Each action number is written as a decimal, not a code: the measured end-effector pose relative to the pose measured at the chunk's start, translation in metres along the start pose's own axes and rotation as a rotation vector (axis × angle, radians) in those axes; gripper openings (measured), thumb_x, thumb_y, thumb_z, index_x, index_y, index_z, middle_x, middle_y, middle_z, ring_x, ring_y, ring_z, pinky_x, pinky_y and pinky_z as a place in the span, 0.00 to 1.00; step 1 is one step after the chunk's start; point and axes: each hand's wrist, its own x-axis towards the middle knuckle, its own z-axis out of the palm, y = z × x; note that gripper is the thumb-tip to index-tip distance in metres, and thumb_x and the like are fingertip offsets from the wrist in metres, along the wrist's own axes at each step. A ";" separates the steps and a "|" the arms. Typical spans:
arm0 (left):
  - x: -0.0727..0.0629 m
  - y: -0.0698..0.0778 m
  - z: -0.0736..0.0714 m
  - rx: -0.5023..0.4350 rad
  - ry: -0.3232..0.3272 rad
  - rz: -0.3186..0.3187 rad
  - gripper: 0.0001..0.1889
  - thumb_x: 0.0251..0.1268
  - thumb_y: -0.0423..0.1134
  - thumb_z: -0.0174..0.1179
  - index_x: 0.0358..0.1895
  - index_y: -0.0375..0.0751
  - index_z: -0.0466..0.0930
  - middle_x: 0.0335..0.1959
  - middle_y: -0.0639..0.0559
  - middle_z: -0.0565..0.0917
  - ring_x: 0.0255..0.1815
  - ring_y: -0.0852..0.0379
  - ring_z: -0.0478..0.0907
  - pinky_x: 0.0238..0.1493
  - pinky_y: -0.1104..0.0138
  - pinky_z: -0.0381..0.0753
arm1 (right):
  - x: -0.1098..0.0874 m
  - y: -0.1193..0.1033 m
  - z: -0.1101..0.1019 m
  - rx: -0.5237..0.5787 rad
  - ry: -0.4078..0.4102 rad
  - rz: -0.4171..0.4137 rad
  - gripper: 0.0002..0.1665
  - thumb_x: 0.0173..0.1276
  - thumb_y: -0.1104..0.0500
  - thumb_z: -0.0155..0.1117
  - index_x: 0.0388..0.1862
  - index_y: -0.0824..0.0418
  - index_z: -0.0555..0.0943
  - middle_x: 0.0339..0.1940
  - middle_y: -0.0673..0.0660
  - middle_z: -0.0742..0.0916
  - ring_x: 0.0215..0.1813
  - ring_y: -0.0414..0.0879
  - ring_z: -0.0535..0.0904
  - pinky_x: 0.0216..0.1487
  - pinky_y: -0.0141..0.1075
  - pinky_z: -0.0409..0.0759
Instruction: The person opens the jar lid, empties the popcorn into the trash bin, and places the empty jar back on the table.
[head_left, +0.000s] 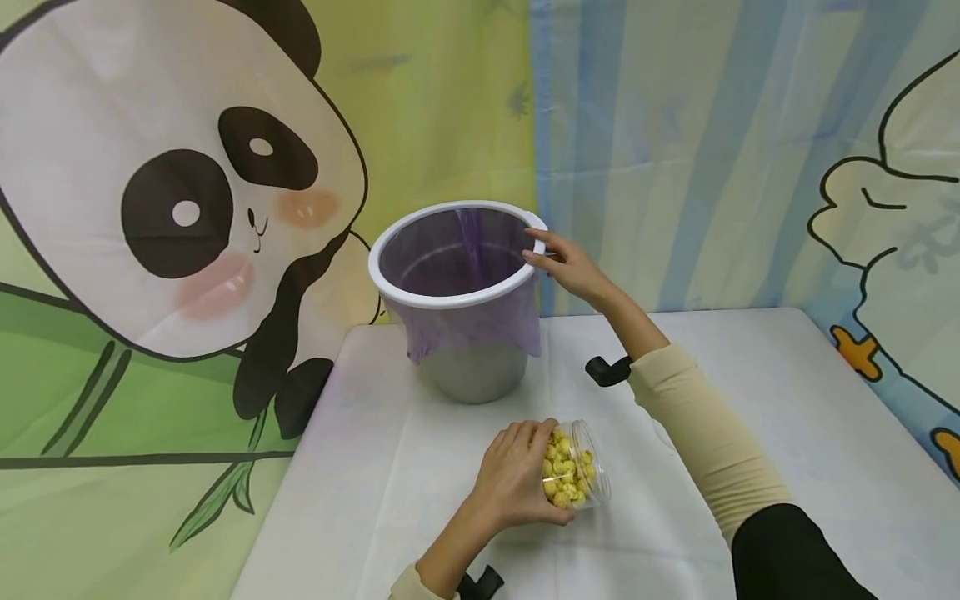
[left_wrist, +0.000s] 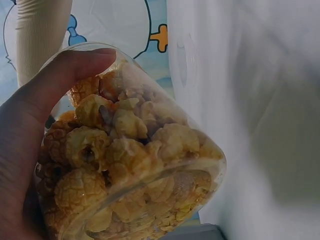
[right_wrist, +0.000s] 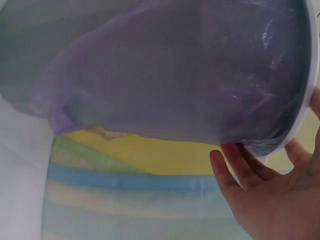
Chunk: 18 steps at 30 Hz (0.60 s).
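My left hand [head_left: 513, 479] grips a clear plastic jar [head_left: 592, 475] of yellow popcorn [head_left: 566, 471], tilted on its side above the table. In the left wrist view, caramel-coloured popcorn [left_wrist: 130, 145] shows through the wall, with my thumb across the jar; whether a lid is on, I cannot tell. Further back stands a grey trash bin [head_left: 476, 375] with a white rim ring [head_left: 450, 300] and a purple bag liner [head_left: 465, 329] folded over its outside. My right hand [head_left: 573, 268] holds the bin's rim at the right, fingers on both sides of it in the right wrist view.
A white cloth covers the table [head_left: 720, 375]. Behind it hangs a printed backdrop with a panda [head_left: 187, 167] at left and blue stripes at right. Black wrist mounts [head_left: 607, 371] sit at both wrists.
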 end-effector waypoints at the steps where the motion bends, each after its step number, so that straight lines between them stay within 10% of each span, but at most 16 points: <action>1: 0.000 -0.001 -0.001 0.000 -0.001 -0.004 0.60 0.16 0.71 0.68 0.64 0.44 0.62 0.48 0.51 0.73 0.48 0.55 0.71 0.51 0.63 0.72 | 0.000 0.001 0.001 0.014 0.001 -0.010 0.33 0.68 0.48 0.55 0.70 0.52 0.61 0.70 0.57 0.62 0.60 0.51 0.68 0.58 0.47 0.67; 9: -0.001 -0.017 -0.032 0.014 0.076 -0.060 0.57 0.18 0.70 0.68 0.61 0.44 0.64 0.47 0.51 0.75 0.47 0.54 0.72 0.47 0.62 0.74 | 0.001 0.006 0.007 0.069 0.011 -0.049 0.29 0.71 0.53 0.51 0.69 0.58 0.60 0.43 0.59 0.71 0.43 0.53 0.65 0.40 0.38 0.64; 18: 0.025 -0.045 -0.144 0.067 0.299 -0.102 0.55 0.20 0.67 0.69 0.60 0.41 0.63 0.46 0.45 0.75 0.44 0.49 0.73 0.39 0.57 0.77 | 0.000 0.011 0.012 0.119 0.024 -0.036 0.30 0.72 0.50 0.48 0.70 0.54 0.58 0.36 0.55 0.67 0.41 0.50 0.62 0.38 0.40 0.60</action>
